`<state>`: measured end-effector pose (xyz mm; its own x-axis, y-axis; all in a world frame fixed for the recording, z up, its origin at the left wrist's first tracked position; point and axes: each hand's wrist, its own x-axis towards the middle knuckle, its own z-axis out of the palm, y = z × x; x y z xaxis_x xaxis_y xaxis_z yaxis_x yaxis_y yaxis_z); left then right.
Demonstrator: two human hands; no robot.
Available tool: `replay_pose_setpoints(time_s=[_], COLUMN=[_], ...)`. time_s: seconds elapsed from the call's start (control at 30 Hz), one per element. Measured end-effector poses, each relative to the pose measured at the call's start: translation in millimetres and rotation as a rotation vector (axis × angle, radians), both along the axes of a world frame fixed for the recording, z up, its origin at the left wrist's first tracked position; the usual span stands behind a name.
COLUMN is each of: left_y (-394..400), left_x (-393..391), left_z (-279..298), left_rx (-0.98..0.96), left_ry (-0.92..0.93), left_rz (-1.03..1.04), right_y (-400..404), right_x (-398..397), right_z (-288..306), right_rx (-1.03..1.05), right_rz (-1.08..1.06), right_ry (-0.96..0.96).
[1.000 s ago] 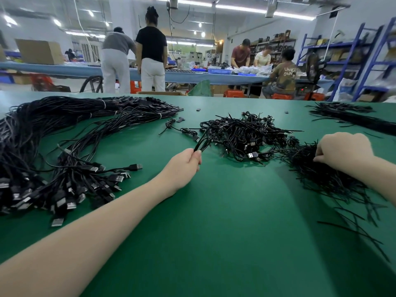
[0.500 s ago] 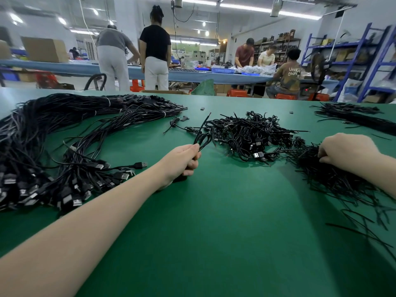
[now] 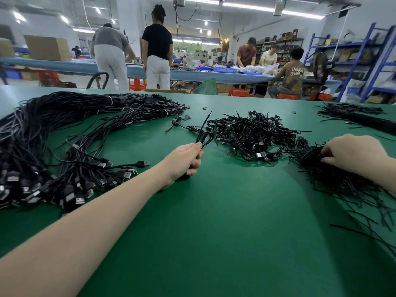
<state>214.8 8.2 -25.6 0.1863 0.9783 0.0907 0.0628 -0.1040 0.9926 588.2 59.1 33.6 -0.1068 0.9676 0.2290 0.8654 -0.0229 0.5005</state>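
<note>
Head view: far blue tray (image 3: 225, 70) at twelve o'clock, contents unclear. Curled tight, the left hand (image 3: 184, 160) grips a thin looped black cable (image 3: 205, 137); the right hand (image 3: 353, 151), three o'clock, pinches the tie pile (image 3: 334, 179).

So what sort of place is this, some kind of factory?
Probably a small cable-assembly workshop: heaps of black USB cables lie on the green worktable, the left hand grips a coiled cable, other workers work at a long blue bench, and blue storage racks stand behind.
</note>
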Motion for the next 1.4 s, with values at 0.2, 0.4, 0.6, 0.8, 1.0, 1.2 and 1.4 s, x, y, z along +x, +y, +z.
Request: replay_pose_setpoints(time_s=[0.2, 0.4, 0.6, 0.8, 1.0, 1.2, 1.4], left_y=[0, 1, 0, 1, -3, -8, -6], left_x=[0, 0, 0, 0, 4, 8, 6], left_z=[-1, 0, 0, 0, -1, -6, -13], left_rx=[-0.004, -0.005, -0.002, 0.008, 0.072, 0.179, 0.273], left_ry=[-0.01, -0.016, -0.005, 0.008, 0.085, 0.138, 0.368], left_rz=[0.006, 0.008, 0.019, 0.028, 0.063, 0.037, 0.058], right_y=[0, -2, 0, -13, -51, -60, -55], right_x=[1, 4, 2, -33, -148, -201, -209], right_z=[-2, 2, 6, 13, 8, -11, -12], right_rx=[0.078, 0.028, -0.001, 0.441, 0.185, 0.075, 0.129], right_rz=[0.058, 0.069, 0.056, 0.435, 0.815, 0.965, 0.964], right_ry=[-0.08, 0.315, 0.295, 0.764, 0.99, 0.992, 1.014])
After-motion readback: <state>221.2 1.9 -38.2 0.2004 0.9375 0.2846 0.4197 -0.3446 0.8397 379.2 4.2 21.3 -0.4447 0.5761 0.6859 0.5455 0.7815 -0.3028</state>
